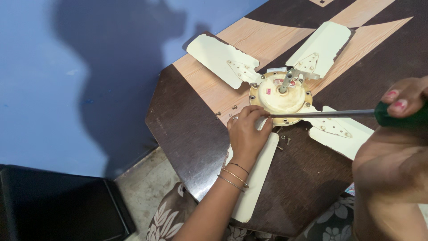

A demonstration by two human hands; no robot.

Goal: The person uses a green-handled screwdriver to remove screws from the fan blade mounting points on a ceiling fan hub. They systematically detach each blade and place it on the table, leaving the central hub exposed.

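A cream ceiling fan lies on a wooden table, its round motor hub in the middle and several blades spread around it. My left hand rests on the near blade, fingertips pinched at the hub's rim where the blade joins. My right hand grips the green handle of a long screwdriver. Its metal shaft runs left, tip meeting the hub edge by my left fingertips.
Loose screws lie on the table left of the hub, and more below it. The table ends at an angled left edge. Beyond it are a blue wall, concrete floor and a black object at the lower left.
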